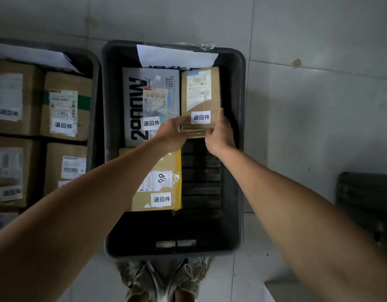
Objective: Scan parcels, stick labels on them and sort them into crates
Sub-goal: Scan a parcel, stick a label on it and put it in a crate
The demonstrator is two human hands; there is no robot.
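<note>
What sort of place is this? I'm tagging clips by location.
Probably a parcel sorting or returns area: dark crates on a tiled floor hold labelled cardboard parcels, and both hands set a brown parcel into the middle crate.

the floor (pixel 308 116) is made of pale grey tiles with thin joints between them. a small brown scrap (pixel 296 63) lies on a tile at the upper right. at the bottom edge, a pair of light lace-up shoes (pixel 164 277) stands on the floor, toes pointing up in the picture. at the right edge a dark ribbed object (pixel 366 203) rests on the floor; it is only partly in view and too dim to say what it is.
</note>
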